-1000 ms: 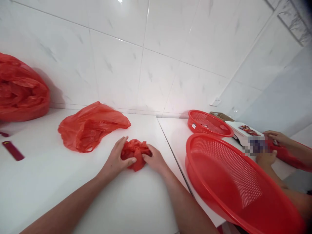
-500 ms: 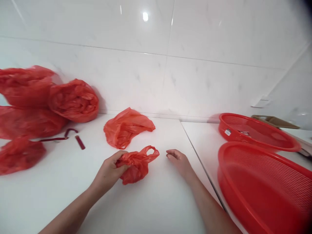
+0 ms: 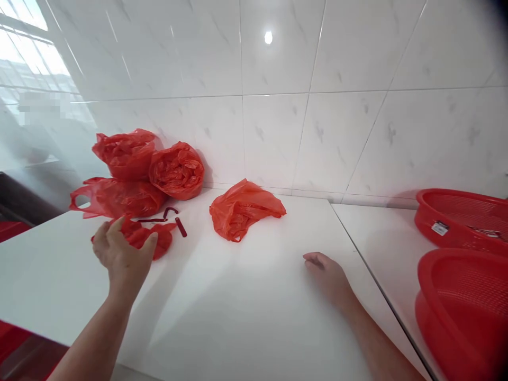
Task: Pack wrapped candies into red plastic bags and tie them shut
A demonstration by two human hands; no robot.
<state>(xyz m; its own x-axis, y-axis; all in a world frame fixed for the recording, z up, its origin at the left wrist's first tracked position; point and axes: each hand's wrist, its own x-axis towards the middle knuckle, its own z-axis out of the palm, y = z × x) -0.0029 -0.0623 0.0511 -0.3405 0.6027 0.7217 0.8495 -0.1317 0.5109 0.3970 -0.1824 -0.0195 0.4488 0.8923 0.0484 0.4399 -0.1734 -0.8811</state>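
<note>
My left hand (image 3: 125, 259) is at the left of the white table, thumb and fingers spread over a crumpled red plastic bag (image 3: 162, 244). Its fingers partly cover the bag. Just beyond lie several dark red strip-like pieces, one a short straight piece (image 3: 181, 227), one bent like a hook (image 3: 170, 210). My right hand (image 3: 327, 275) hovers over or rests on the right part of the table, fingers loosely curled together, nothing visible in them. Between the hands and farther back, another red plastic bag (image 3: 246, 211) lies slumped on the table.
Stuffed red plastic bags (image 3: 177, 172) are piled against the tiled wall (image 3: 278, 132) at the back left. At the right, beyond a seam in the tabletop, stand two red plastic baskets, a near one (image 3: 440, 301) and a far one (image 3: 426, 211). The table's left edge shows.
My left hand has carried the crumpled bag from the middle to the left and spread its fingers. The view has turned left. My right hand stays loosely curled.
</note>
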